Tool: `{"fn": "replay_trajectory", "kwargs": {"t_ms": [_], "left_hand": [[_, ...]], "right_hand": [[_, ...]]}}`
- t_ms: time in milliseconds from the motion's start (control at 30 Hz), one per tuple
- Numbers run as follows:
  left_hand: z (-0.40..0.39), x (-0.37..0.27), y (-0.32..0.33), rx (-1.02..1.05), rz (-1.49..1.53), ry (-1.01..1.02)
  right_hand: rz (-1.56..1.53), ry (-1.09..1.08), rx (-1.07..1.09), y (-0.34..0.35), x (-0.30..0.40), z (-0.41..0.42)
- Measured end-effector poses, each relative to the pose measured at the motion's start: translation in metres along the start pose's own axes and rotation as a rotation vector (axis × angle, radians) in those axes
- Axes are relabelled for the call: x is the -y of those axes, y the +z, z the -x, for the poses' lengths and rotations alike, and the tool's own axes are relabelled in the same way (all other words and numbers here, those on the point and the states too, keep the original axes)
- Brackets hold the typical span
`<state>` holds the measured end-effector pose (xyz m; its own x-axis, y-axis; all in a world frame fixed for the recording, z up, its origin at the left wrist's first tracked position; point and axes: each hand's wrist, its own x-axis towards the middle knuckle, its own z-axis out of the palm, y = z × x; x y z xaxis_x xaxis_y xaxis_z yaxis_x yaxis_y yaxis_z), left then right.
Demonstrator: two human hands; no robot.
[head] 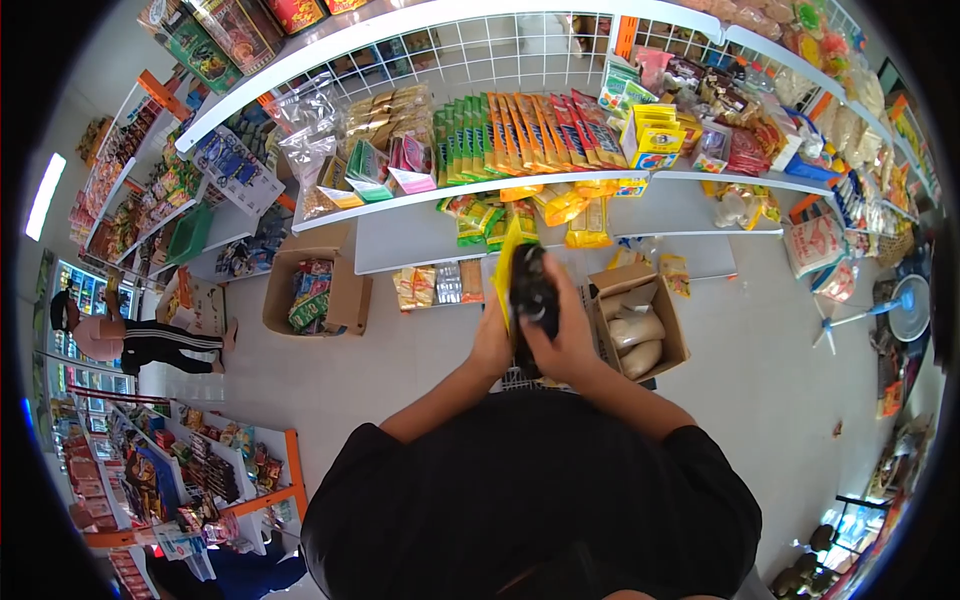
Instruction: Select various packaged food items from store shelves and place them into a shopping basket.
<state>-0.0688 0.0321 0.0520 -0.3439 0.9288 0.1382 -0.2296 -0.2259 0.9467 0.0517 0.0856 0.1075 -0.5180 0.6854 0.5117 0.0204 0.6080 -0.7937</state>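
Both of my hands are raised in front of my chest, close together. My left hand (492, 341) presses flat against a thin yellow packet (505, 270), which stands on edge. My right hand (564, 330) grips a dark, glossy object (534, 289), perhaps a black package, with the thumb across its near side. The yellow packet and the dark object lie side by side, seemingly touching. Behind them, yellow noodle-like packs (587, 225) and green-yellow packs (474, 219) lie on a low grey shelf (405, 244).
An open cardboard box (679, 341) with bags of pale contents stands right of my hands. Another box (281, 296) of colourful packets is to the left. Sachet rows (525, 135) fill the white shelf above. A person (105, 337) stands far left; a fan (907, 304) is far right.
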Motion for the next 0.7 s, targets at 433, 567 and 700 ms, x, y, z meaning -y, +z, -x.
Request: {"fn": "replay_trajectory", "kwargs": {"t_ms": [433, 567, 700], "left_hand": [[0.012, -0.029, 0.022, -0.233, 0.558, -0.36], [0.002, -0.042, 0.008, -0.15, 0.574, -0.347], [-0.001, -0.042, 0.005, -0.203, 0.579, -0.286]], "right_hand": [[0.125, -0.153, 0.051, 0.006, -0.021, 0.009], [0.026, -0.326, 0.157, 0.015, -0.019, 0.037], [0.102, -0.424, 0.202, 0.015, -0.039, 0.036]]}}
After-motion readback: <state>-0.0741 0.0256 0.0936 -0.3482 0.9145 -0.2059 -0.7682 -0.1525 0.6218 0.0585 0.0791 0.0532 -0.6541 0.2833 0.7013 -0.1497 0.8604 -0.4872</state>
